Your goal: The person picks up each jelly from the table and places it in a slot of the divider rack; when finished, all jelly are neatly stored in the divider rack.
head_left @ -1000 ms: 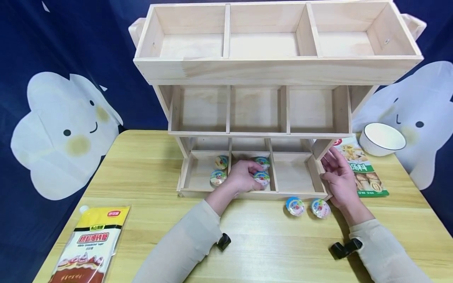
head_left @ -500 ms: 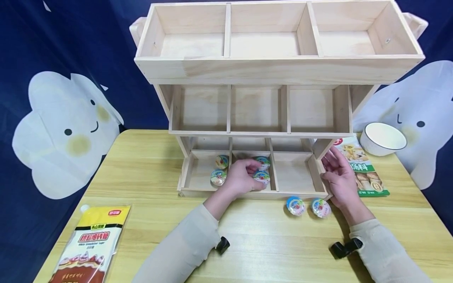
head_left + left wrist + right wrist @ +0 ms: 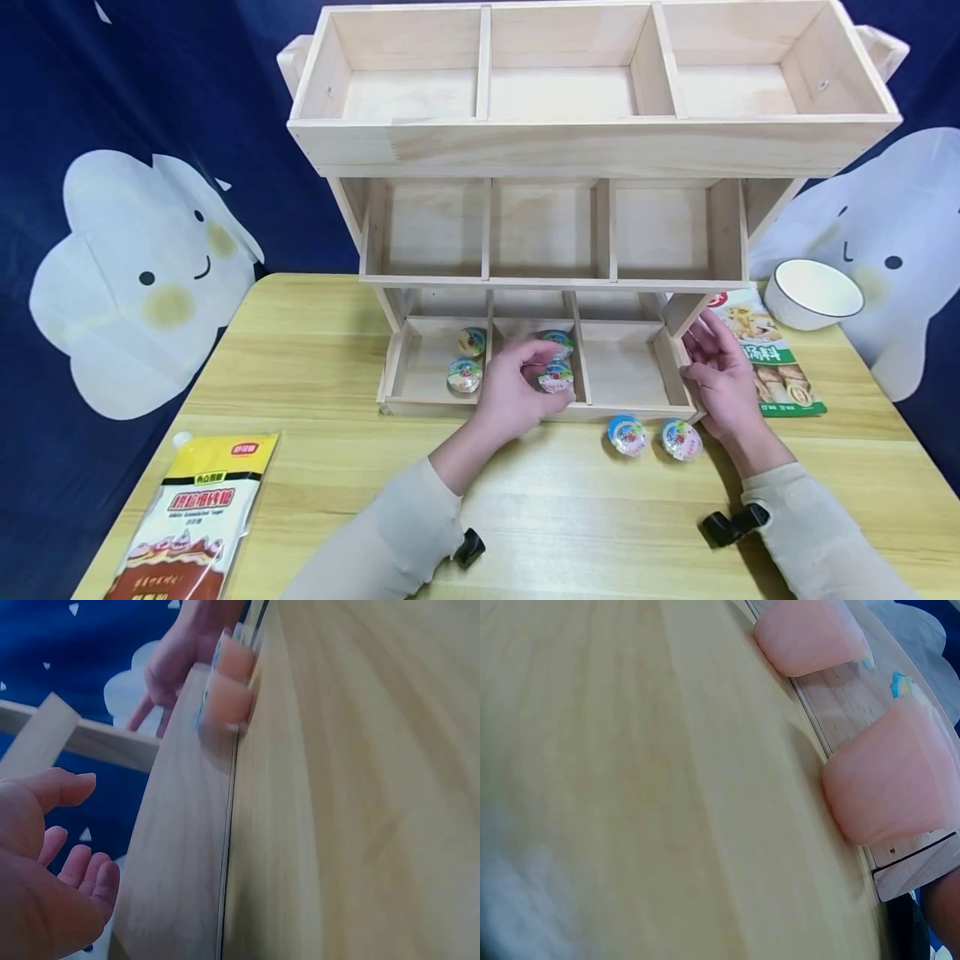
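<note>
Six jelly cups (image 3: 557, 377), one three-tier wooden rack (image 3: 600, 150), two hands.
Two cups each are set in the bottom tier's left and middle compartments, two on the table (image 3: 585, 517) before it. The left hand (image 3: 516, 393) is held over the middle pair, thumb and fingers parted wide; the right hand (image 3: 722, 387), fingers relaxed, is rested against the rack's right side.

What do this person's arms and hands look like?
The left hand and right hand are bare, without gloves. Both the left sleeve and right sleeve are plain, pale cream; a small black fitting juts from each near the cuff.
</note>
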### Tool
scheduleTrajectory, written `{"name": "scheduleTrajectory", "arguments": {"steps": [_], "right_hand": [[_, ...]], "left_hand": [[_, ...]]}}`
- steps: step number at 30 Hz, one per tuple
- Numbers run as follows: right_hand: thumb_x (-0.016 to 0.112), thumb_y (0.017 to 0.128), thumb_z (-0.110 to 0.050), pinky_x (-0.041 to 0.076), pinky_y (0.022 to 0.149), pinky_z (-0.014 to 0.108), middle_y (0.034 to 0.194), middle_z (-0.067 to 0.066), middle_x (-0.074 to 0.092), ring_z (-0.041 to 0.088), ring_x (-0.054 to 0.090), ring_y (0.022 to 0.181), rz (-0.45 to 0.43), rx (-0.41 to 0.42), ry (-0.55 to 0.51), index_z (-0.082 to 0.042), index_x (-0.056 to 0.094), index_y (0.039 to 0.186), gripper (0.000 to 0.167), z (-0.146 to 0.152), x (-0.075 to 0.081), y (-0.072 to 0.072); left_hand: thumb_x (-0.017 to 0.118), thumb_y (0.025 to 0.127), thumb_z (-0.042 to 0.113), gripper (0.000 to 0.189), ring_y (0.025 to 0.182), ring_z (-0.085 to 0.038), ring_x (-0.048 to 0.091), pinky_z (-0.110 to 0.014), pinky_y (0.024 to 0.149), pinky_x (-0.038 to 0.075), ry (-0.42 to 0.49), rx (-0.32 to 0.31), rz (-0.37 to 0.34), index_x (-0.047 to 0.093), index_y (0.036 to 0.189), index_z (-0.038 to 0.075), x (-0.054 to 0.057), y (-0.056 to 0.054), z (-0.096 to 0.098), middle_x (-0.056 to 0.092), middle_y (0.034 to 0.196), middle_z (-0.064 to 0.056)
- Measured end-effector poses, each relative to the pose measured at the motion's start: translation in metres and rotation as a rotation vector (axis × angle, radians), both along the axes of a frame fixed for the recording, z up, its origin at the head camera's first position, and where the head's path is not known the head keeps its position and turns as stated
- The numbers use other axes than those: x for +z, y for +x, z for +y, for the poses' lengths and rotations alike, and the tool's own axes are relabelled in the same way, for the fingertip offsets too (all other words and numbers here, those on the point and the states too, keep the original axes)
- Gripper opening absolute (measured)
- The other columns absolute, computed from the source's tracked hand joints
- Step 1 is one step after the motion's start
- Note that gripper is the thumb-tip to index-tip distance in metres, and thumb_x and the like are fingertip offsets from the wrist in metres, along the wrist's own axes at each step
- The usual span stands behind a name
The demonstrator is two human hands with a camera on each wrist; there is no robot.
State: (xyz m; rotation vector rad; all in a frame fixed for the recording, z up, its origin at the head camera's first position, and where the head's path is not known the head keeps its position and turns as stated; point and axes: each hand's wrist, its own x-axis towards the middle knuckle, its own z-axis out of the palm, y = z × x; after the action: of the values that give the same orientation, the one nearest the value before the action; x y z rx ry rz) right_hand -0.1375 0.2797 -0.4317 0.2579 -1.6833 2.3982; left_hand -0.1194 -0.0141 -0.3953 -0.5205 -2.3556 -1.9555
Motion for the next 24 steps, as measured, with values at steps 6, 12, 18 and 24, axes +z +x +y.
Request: {"name": "scheduleTrajectory", "arguments": {"steps": [6,12,18,24], "right_hand": [[0.028,0.072,0.036,0.038,0.109,0.027,0.142,0.012,0.053,0.025,0.046,0.133,0.0,-0.006,0.007,-0.008,0.042,0.151,0.091,-0.001,0.001,0.0],[0.028,0.072,0.036,0.037,0.109,0.027,0.145,0.013,0.051,0.025,0.045,0.134,-0.009,-0.001,0.011,-0.008,0.041,0.152,0.091,0.0,0.001,0.0],[0.029,0.072,0.035,0.037,0.109,0.027,0.145,0.013,0.05,0.025,0.046,0.134,-0.013,0.002,0.006,-0.008,0.041,0.151,0.091,0.0,0.001,0.0],[0.029,0.073,0.035,0.037,0.11,0.028,0.145,0.013,0.05,0.024,0.046,0.134,-0.015,-0.001,0.016,-0.008,0.041,0.152,0.091,0.0,0.002,0.001]], "left_hand": [[0.087,0.066,-0.01,0.055,0.097,-0.033,0.063,-0.038,0.089,0.056,0.04,-0.068,0.016,0.068,0.116,0.0,0.003,0.023,0.006,0.065,0.107,-0.008],[0.087,0.067,-0.008,0.051,0.098,-0.031,0.063,-0.031,0.089,0.055,0.036,-0.151,-0.082,0.068,0.114,-0.001,0.002,0.043,0.012,0.064,0.106,-0.012],[0.088,0.067,-0.002,0.051,0.098,-0.023,0.064,-0.027,0.088,0.054,-0.021,-0.157,-0.199,0.069,0.114,0.002,-0.005,0.054,0.018,0.065,0.105,-0.007],[0.089,0.066,-0.001,0.053,0.097,-0.019,0.064,-0.026,0.086,0.055,-0.024,-0.137,-0.248,0.071,0.115,0.003,-0.012,0.059,0.027,0.066,0.105,-0.005]]}}
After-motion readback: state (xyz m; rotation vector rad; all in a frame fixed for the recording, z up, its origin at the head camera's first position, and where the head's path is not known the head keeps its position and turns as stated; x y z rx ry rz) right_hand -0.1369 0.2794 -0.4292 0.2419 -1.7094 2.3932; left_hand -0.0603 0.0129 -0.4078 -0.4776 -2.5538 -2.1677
